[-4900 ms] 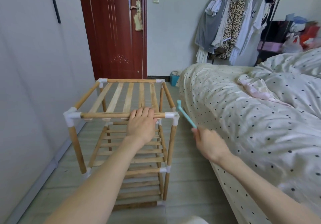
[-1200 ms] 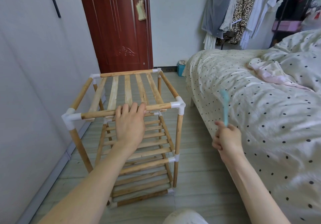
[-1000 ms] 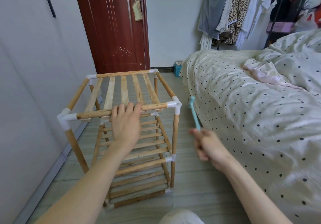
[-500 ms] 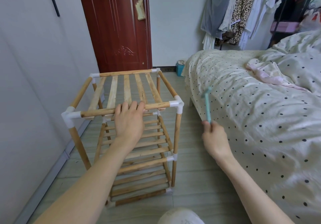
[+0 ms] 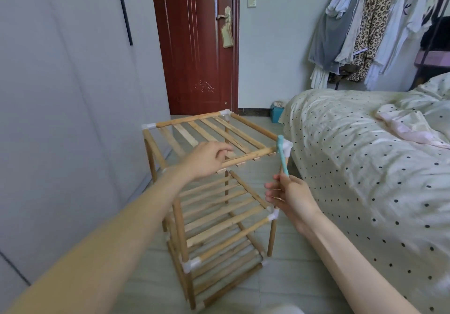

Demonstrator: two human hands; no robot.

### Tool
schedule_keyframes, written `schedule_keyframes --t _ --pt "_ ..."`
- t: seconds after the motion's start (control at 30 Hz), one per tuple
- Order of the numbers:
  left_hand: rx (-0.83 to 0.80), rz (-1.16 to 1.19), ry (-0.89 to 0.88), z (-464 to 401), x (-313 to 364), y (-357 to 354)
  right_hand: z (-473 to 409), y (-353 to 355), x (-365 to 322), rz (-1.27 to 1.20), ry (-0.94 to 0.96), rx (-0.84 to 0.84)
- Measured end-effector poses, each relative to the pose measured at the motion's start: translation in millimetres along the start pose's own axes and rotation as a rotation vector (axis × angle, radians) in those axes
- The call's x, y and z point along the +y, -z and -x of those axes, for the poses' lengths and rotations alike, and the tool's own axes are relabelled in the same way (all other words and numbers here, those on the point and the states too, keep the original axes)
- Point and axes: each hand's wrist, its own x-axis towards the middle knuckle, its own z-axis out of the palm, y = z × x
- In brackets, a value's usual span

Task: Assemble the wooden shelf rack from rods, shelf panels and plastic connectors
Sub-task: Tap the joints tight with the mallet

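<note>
Tan wooden rack [image 5: 214, 192], white connectors [image 5: 287, 146], teal hammer [image 5: 282, 158], black-dotted cream bedspread [image 5: 365, 167].

Three-tier wooden shelf rack [image 5: 214, 192] standing upright on the floor, slatted shelf panels joined to rods by white plastic corner connectors [image 5: 287, 146]

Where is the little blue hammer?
In the head view, the right hand holds the blue hammer beside the bed, its head at the rack's white corner connector.
</note>
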Motion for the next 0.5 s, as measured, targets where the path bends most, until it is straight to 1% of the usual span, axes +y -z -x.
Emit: schedule_keyframes --t 0.1,0.17,0.2,0.27,0.3,0.37,0.43,0.5 --pt "0.065 0.014 0.127 25 -51 24 -2 -31 9 0.026 0.062 -0.032" --pt "0.064 0.002 0.226 46 -79 35 -4 -53 15 0.080 0.089 -0.048" --pt "0.046 -0.017 0.229 56 -87 37 -5 -64 17 0.099 0.098 -0.052" --pt "-0.014 -0.123 0.153 72 -96 33 -8 -83 21 0.128 0.125 -0.040" --pt "-0.053 -0.216 0.098 76 -97 29 -10 -91 23 0.140 0.137 -0.030" --pt "-0.091 -0.382 0.042 79 -98 25 -14 -101 25 0.154 0.141 -0.006" --pt "-0.046 -0.444 0.027 78 -98 25 -19 -104 27 0.129 0.136 0.006" --pt "0.046 -0.451 0.000 76 -99 26 -24 -101 24 0.059 0.123 -0.023"
